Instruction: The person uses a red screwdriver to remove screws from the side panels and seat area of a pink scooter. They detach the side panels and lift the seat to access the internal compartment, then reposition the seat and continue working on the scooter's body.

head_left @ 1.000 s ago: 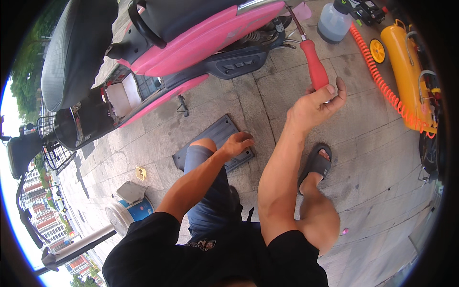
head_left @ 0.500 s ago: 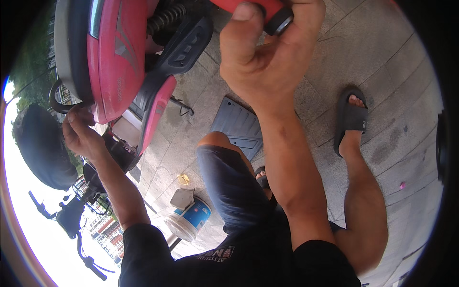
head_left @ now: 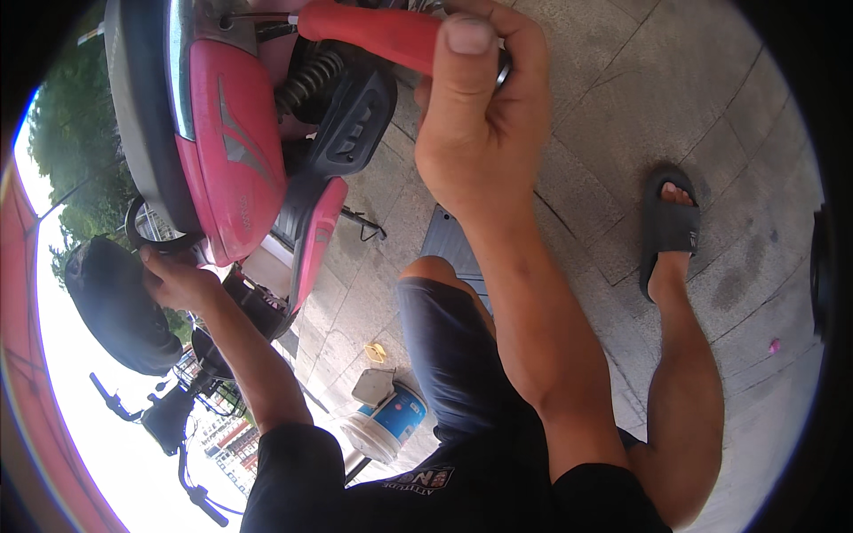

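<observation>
My right hand [head_left: 484, 115] is closed around the red handle of a screwdriver [head_left: 369, 34]. Its thin shaft runs left, with the tip at a small dark hole [head_left: 226, 23] in the body of a pink scooter [head_left: 235, 151]. At the scooter's lower left, my left hand [head_left: 182, 280] has its fingers closed at a black loop-shaped handle [head_left: 147, 226], below the grey-black seat edge. Part of that grip is hidden behind the hand. A coil spring [head_left: 311, 82] and a black vented plastic guard [head_left: 351, 129] show beside the pink panel.
A grey flat panel or case [head_left: 449, 244] lies on the paving behind my knee. Lower down stand a white and blue bucket [head_left: 400, 417] and a small yellow object [head_left: 375, 353]. At the left are a dark rounded seat-like shape [head_left: 120, 306] and handlebars [head_left: 169, 422].
My right hand has moved left with the screwdriver, whose shaft now shows reaching the scooter body. The view has shifted, so the scooter sits lower and further right. My left hand stays by the loop.
</observation>
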The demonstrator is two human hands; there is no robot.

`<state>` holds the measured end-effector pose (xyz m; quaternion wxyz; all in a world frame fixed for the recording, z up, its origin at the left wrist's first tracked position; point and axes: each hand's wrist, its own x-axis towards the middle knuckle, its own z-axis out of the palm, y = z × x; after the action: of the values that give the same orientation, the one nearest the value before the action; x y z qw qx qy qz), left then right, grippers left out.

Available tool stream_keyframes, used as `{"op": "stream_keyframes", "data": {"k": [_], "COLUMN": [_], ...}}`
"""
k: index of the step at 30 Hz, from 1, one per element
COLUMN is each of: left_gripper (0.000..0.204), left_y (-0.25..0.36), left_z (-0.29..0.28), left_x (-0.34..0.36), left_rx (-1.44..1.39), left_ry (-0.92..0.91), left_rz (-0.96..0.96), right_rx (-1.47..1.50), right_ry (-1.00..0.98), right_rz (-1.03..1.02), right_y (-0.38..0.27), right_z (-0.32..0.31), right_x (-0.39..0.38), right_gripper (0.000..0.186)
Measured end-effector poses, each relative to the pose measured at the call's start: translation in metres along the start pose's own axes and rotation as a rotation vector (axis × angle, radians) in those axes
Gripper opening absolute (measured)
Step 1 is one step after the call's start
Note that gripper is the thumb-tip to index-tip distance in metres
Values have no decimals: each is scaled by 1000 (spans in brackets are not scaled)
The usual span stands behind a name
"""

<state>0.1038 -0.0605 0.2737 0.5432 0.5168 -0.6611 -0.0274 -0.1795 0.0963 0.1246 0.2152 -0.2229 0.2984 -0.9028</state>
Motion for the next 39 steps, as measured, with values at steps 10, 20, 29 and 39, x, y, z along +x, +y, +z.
{"op": "stream_keyframes", "data": {"k": [10, 20, 29, 39], "left_gripper": [43, 37, 40, 38], "left_y": [-15, -18, -18, -22], "left_z": [14, 15, 11, 11], "left_x": [21, 21, 25, 28], "left_rx": [116, 27, 103, 0], "left_ry": [-29, -34, -73, -109], "left_rz": [-62, -69, -89, -133], "right_rx": [-66, -380, -199, 314], "right_ry": [391, 355, 179, 319], "right_rz": [105, -211, 345, 796], "right_y": [-7, 4, -13, -31], "right_z": [25, 22, 12, 7], "right_x": [-2, -5, -8, 2], "right_gripper": [28, 39, 28, 32]}}
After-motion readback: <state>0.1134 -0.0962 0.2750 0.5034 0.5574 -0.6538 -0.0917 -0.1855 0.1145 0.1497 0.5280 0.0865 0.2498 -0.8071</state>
